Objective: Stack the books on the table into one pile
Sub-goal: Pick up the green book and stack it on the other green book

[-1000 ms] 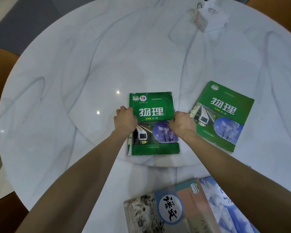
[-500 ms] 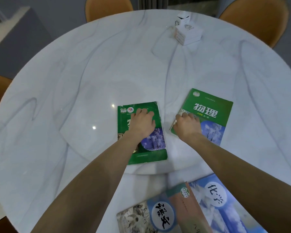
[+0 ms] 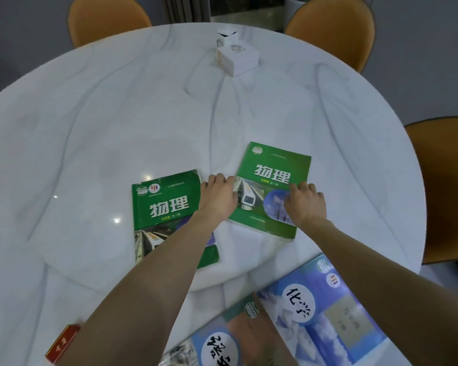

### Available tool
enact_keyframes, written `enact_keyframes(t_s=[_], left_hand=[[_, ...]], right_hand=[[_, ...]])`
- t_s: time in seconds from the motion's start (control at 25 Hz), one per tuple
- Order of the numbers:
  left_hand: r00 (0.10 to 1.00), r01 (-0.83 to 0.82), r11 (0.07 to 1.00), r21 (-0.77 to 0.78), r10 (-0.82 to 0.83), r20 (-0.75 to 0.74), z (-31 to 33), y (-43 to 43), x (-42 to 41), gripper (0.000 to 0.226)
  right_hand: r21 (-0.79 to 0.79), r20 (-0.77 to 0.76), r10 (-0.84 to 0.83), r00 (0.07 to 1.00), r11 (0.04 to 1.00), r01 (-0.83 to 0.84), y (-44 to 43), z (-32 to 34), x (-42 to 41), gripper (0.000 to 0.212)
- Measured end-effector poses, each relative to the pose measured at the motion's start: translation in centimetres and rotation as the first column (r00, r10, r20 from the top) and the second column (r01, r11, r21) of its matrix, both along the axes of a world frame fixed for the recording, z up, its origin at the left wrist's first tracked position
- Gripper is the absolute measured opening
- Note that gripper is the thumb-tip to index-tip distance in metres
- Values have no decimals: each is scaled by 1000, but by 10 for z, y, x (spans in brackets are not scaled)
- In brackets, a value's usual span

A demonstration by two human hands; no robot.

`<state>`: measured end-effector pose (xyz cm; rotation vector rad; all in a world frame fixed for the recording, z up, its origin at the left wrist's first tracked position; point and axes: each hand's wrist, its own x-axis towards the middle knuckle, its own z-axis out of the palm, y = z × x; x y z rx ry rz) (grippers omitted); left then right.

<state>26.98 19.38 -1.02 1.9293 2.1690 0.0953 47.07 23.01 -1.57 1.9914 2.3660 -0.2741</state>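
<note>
Two green physics books lie flat on the round white marble table (image 3: 95, 133). The left green book (image 3: 167, 207) sits under my left forearm. The right green book (image 3: 273, 167) lies tilted a little further away. My left hand (image 3: 218, 198) curls on its left edge and my right hand (image 3: 306, 204) covers its right edge, fingers bent over the cover. A blue chemistry book (image 3: 328, 307) and a grey-and-brown book (image 3: 222, 344) overlap at the near edge.
A white box stack (image 3: 237, 58) stands at the far side of the table. Orange chairs (image 3: 331, 25) ring the table at the back and right. A red booklet corner (image 3: 61, 344) shows at the near left by my left arm.
My left hand has left the left green book and moved to the right book's left edge. My right hand slid from that left edge across to the right edge. The view tilted up.
</note>
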Motion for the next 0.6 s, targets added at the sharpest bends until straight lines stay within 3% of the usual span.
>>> enact_keyframes(t_s=[0.4, 0.6], left_hand=[[947, -183, 977, -106, 204, 247, -21, 37, 20, 43], [820, -349, 922, -169, 388, 422, -24, 52, 15, 39]], right_hand=[[-91, -254, -213, 943, 976, 196, 11, -22, 15, 34], [-244, -456, -449, 768, 894, 377, 20, -26, 11, 32]])
